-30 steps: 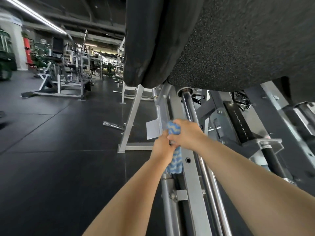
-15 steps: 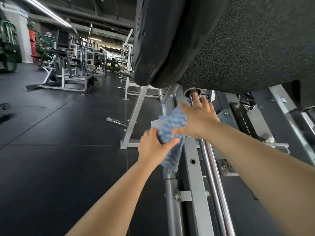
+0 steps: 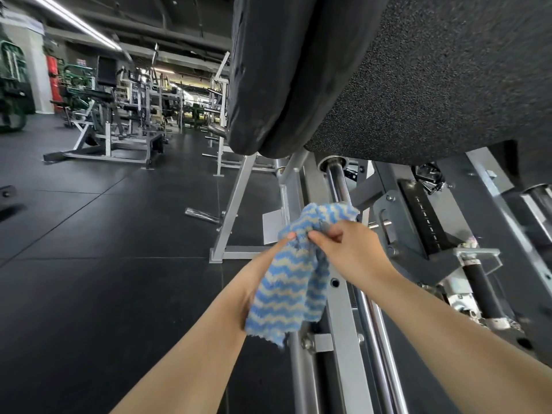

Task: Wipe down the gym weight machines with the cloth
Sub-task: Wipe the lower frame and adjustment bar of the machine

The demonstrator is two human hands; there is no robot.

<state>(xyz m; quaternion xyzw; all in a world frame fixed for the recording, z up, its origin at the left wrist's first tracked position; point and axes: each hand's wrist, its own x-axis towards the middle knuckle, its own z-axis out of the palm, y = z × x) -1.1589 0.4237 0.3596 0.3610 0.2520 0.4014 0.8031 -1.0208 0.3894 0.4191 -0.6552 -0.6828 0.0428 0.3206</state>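
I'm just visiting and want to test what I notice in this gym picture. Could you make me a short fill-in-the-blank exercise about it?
1. Both the left hand and the right hand grip a cloth striped blue and ____.
2. The cloth hangs in front of the machine's silver ____ rail.
3. The black rubber weight plates sit ____ the hands in the picture.
4. The gym floor is covered in ____ tiles.

Missing words: white; metal; above; black

Striped cloth (image 3: pixel 291 274) between both hands, above chrome rail (image 3: pixel 370 324).
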